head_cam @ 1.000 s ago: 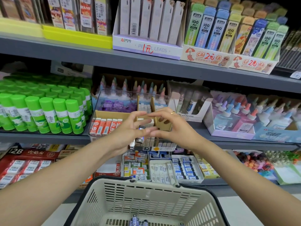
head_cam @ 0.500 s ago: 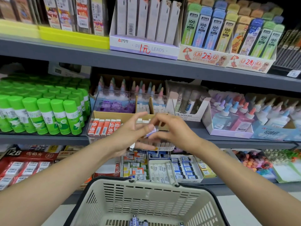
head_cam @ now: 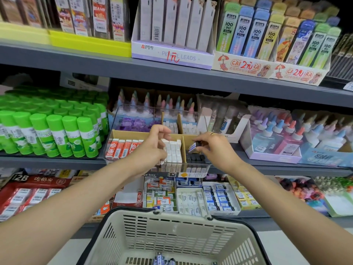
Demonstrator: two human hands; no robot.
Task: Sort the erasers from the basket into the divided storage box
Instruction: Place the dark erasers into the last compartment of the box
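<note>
A clear divided storage box (head_cam: 112, 131) with cardboard partitions sits on the middle shelf. It holds red-sleeved erasers (head_cam: 122, 148) at the left, white erasers (head_cam: 172, 150) in the middle and black erasers (head_cam: 195, 157) at the right. My right hand (head_cam: 215, 148) pinches a blue-and-white sleeved eraser (head_cam: 193, 147) just above the black-eraser compartment. My left hand (head_cam: 152, 148) hovers over the white erasers with fingers curled; I cannot tell whether it holds anything. The beige basket (head_cam: 172, 234) is below, with a few blue-sleeved erasers (head_cam: 162, 260) on its bottom.
Green glue sticks (head_cam: 57, 134) stand left of the box, and glue bottles (head_cam: 277, 138) in display boxes stand to its right. The lower shelf holds packs of boxed erasers (head_cam: 191, 197). Pencil-lead cartons (head_cam: 172, 54) fill the shelf above.
My hands have drawn apart. The right hand has taken the sleeved eraser to the right, over the black-eraser compartment, while the left has shifted left over the white erasers.
</note>
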